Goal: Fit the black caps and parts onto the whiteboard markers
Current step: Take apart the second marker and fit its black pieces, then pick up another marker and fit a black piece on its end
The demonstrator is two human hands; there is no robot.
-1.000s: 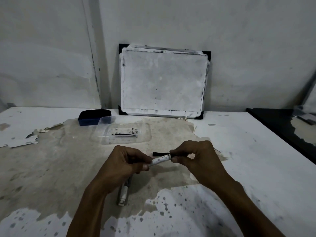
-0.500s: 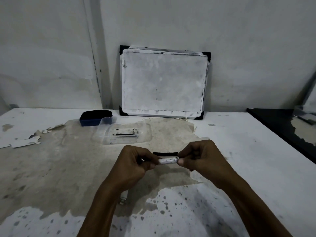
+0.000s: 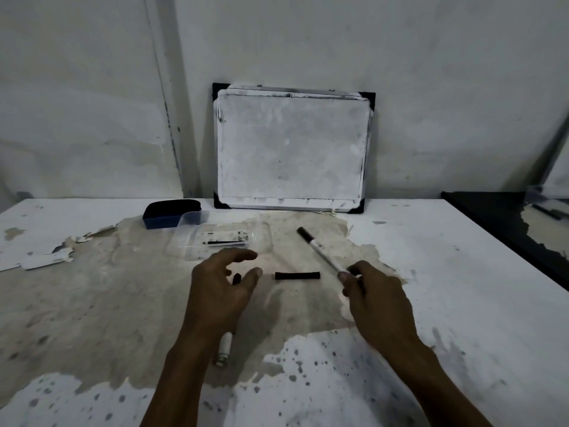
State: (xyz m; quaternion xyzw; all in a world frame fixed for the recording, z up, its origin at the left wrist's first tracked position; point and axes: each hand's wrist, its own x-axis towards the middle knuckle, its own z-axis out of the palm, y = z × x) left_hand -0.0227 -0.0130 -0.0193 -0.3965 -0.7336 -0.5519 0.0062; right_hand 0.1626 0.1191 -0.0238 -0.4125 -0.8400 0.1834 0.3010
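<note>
Head-camera view, looking down over a worn white table (image 3: 446,272) whose coating has peeled away in the middle. The right hand (image 3: 374,298) pinches one end of a whiteboard marker (image 3: 320,252) between thumb and fingertips; the marker slants up and away to the left, its dark-tipped far end pointing toward the clear plastic tray (image 3: 215,241). The left hand (image 3: 220,288) hovers with fingers spread and loosely curled, holding nothing. Between the two hands, a short black cap (image 3: 297,275) lies flat on the bare tabletop, apart from both. A second marker (image 3: 224,348) rests on the table under the left wrist, partly hidden by it. Inside the tray are some dark pieces, possibly more marker parts, though they are too small to make out. A dark blue eraser (image 3: 167,212) sits just behind the tray's left corner, and a smudged whiteboard (image 3: 291,149) leans against the wall.
</note>
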